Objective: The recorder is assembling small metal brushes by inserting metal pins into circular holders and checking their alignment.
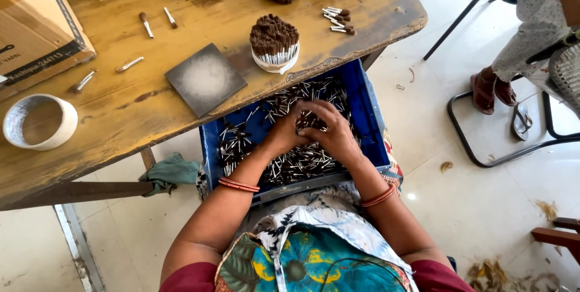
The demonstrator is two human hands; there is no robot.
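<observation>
Above a patterned apron (314,250), the left hand (284,132) and right hand (329,132) are closing together around small silver-tipped sticks (296,165) in a blue crate (368,117); one bundle (275,44) is standing finished on the wooden surface (121,111), many sticks loose.

Both hands work inside a blue plastic crate (368,117) resting on the person's lap. Left hand (284,134) and right hand (331,132) touch, cupped together over a heap of thin silver-and-dark sticks (296,165). On the worn wooden table (121,105) just beyond: a banded upright bundle of brown-tipped sticks (274,42), a dark grey square tile (205,79), and a white tape roll (39,121).
</observation>
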